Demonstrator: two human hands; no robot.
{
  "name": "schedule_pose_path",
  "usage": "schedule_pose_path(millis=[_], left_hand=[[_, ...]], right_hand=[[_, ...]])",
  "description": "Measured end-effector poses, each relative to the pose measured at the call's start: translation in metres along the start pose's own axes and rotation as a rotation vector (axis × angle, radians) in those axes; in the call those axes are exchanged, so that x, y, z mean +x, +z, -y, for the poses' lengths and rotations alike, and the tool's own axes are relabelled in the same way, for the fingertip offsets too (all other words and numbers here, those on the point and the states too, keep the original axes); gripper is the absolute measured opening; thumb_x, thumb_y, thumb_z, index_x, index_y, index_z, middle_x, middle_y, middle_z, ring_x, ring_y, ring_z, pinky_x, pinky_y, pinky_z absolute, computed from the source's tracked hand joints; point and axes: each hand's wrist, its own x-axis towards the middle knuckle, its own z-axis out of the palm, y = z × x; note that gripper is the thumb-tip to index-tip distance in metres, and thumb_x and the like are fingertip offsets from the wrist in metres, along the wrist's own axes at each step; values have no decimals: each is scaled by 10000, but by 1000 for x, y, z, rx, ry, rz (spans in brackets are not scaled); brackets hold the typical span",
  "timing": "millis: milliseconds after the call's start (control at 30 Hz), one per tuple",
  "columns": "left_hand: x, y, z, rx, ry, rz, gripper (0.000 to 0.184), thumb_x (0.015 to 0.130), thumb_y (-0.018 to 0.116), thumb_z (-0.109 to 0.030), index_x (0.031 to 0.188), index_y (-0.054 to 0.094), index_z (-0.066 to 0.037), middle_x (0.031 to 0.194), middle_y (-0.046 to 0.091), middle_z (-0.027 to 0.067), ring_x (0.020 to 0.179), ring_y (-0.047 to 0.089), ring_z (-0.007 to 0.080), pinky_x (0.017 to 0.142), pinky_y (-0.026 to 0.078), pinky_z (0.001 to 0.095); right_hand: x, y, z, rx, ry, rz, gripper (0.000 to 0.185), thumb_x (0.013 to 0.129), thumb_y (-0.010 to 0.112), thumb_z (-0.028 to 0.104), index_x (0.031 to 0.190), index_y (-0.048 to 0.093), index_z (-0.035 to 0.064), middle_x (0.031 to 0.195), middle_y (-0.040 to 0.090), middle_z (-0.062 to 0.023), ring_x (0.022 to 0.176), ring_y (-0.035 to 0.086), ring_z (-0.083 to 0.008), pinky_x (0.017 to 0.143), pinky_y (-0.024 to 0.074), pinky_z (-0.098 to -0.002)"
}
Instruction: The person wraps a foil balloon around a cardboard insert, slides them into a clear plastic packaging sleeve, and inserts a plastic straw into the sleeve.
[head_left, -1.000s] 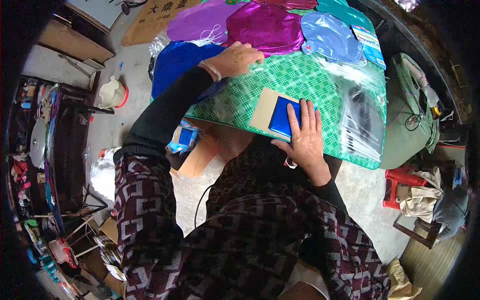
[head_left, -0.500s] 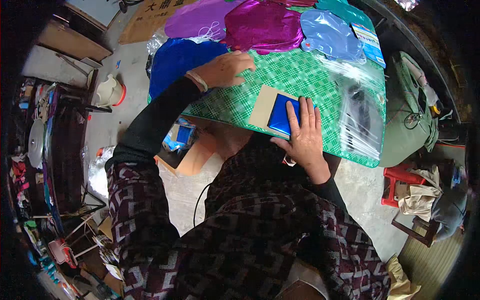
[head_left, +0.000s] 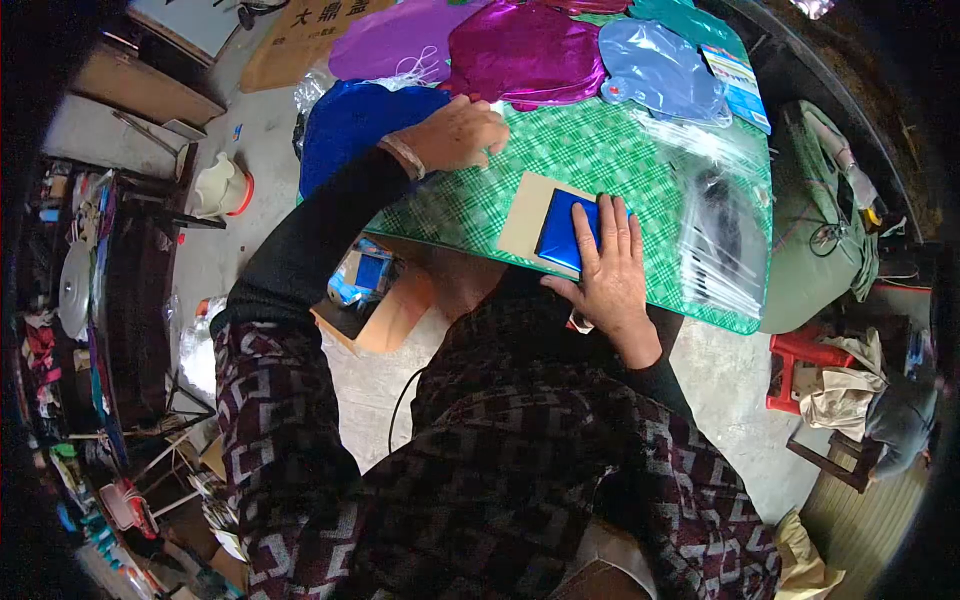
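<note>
Right hand [head_left: 612, 280] lies flat, grip extended, on the blue packet [head_left: 561, 235], which overlaps the beige card [head_left: 522, 222] at the tabletop's [head_left: 640, 165] near edge; left hand [head_left: 455, 135] curls by the blue foil sheet [head_left: 350, 125], grip undeterminable.

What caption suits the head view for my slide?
Right hand on a blue packet, left hand near the blue foil.
</note>
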Motion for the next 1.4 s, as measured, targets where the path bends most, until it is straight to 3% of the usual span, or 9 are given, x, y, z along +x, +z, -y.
schedule_pose_path(millis=[200, 567, 700, 900, 1233, 1400], left_hand=[[3, 1, -2, 14, 8, -13, 209, 761, 730, -198, 866, 552, -171, 937, 544, -16, 893, 470, 194, 785, 371, 334], [7, -11, -20, 6, 109, -111, 168, 790, 689, -141, 871, 543, -157, 876, 534, 4, 846, 472, 194, 743, 373, 323], [15, -13, -26, -51, 72, -135, 155, 803, 676, -132, 883, 543, -131, 849, 526, 24, 821, 484, 218, 733, 389, 342], [27, 0, -19, -115, 16, -19, 149, 812, 668, -117, 923, 568, -107, 890, 558, 40, 853, 520, 239, 774, 431, 357], [26, 10, -16, -288, 145, -160, 160, 835, 645, -96, 987, 596, -91, 976, 598, 39, 872, 523, 234, 818, 468, 367], [36, 10, -34, -166, 207, -161, 125, 849, 629, -93, 967, 589, -81, 969, 582, 40, 895, 516, 230, 825, 473, 356]], right_hand=[[1, -1, 1, 5, 9, 2, 1029, 756, 736, 591, 1557, 342, 80, 1603, 260, -277, 1485, 262, -450, 1218, 199, -565], [0, -2, 1, -1, 14, 28, 1010, 758, 742, 581, 1538, 365, 62, 1584, 269, -312, 1480, 247, -475, 1215, 188, -581], [0, -3, 1, 17, 8, 7, 1013, 768, 732, 579, 1555, 341, 76, 1593, 274, -273, 1484, 258, -446, 1221, 196, -558], [-1, -4, -1, 19, 15, 30, 990, 780, 722, 577, 1551, 348, 83, 1591, 279, -270, 1483, 261, -445, 1221, 198, -556], [-13, -5, -10, 16, -25, 21, 904, 801, 723, 490, 1533, 378, 89, 1594, 280, -261, 1487, 262, -435, 1228, 203, -547], [-34, -13, -20, -29, 4, 30, 886, 801, 727, 446, 1534, 376, 93, 1600, 276, -252, 1495, 250, -429, 1233, 203, -540]])
